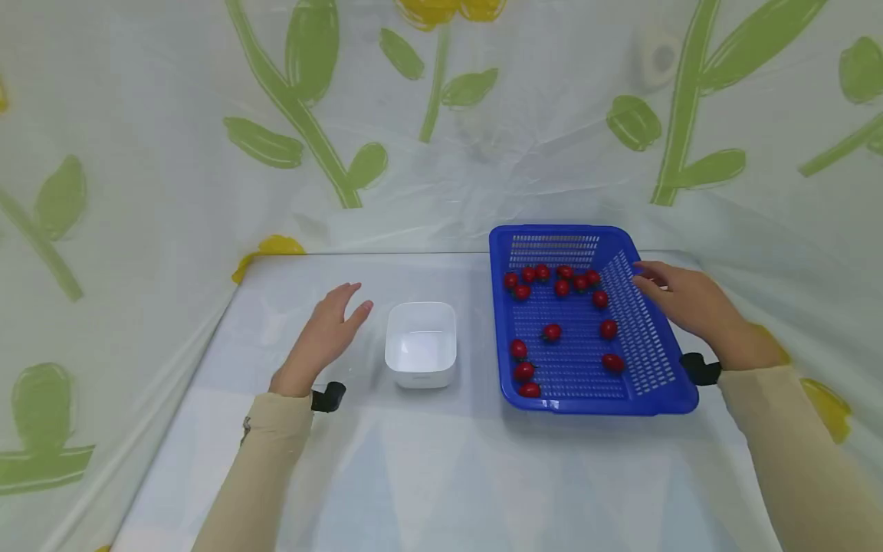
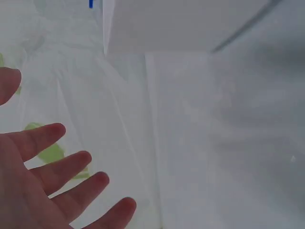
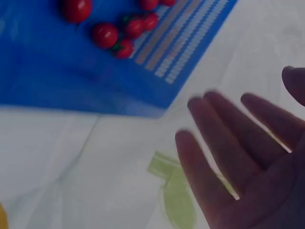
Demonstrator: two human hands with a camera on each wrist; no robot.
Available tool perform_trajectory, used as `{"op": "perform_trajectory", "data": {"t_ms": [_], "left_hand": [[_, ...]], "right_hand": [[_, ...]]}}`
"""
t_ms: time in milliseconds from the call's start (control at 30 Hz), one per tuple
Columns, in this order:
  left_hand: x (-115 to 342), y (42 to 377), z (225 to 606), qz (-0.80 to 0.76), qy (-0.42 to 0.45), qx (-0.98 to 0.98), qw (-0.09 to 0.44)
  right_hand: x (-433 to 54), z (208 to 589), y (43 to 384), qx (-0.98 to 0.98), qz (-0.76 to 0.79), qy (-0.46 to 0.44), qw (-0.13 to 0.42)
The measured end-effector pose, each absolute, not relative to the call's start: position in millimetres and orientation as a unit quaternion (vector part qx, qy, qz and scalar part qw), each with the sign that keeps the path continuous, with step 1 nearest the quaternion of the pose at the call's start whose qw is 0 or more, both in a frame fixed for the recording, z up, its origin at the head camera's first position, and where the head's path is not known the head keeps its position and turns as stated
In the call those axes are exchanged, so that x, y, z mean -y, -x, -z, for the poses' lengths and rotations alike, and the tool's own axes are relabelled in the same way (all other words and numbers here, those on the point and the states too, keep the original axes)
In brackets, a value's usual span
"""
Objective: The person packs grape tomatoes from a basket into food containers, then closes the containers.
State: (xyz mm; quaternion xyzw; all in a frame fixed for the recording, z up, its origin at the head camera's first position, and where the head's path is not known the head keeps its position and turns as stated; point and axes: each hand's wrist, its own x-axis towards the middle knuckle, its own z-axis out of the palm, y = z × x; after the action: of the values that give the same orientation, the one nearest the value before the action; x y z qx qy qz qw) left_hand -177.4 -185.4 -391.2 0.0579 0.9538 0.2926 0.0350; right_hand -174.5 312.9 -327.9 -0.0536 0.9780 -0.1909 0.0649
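Note:
A blue plastic basket [image 1: 507, 322] with slotted walls stands right of centre, with several small red tomatoes [image 1: 552, 332] scattered on its floor. My right hand [image 1: 679, 299] is at the basket's right rim, fingers extended and holding nothing; whether it touches the rim I cannot tell. To the left of the basket stands a square white container [image 1: 421, 379], and no contents show in it. My left hand [image 1: 324, 330] hovers to the left of that container, apart from it, fingers spread. In the left wrist view the fingers [image 2: 71, 169] are loose, with nothing between them.
The white table [image 1: 441, 475] carries the basket and the container. Behind it and at both sides hangs a pale sheet [image 1: 483, 176] printed with green leaves and yellow flowers. A black wrist camera [image 1: 328, 397] sits on the left wrist, another [image 1: 700, 369] on the right.

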Motion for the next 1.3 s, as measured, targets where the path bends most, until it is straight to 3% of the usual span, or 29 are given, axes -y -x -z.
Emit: {"op": "perform_trajectory", "data": {"t_ms": [100,400,667,1100,1300], "left_hand": [[172,171,404,-0.375,-0.053,-0.924,0.060],[142,150,449,-0.559,-0.066,-0.823,0.070],[132,143,471,-0.603,-0.047,-0.791,0.088],[131,145,485,-0.654,-0.066,-0.749,0.087],[123,154,485,-0.644,-0.062,-0.756,0.102]], "right_hand": [[-304,329,173,-0.965,0.243,0.065,0.072],[-281,348,172,-0.924,0.366,0.083,0.076],[-265,367,180,-0.895,0.433,0.077,0.072],[-252,397,200,-0.894,0.406,0.084,0.171],[-252,407,201,-0.882,0.399,0.064,0.242]]}}
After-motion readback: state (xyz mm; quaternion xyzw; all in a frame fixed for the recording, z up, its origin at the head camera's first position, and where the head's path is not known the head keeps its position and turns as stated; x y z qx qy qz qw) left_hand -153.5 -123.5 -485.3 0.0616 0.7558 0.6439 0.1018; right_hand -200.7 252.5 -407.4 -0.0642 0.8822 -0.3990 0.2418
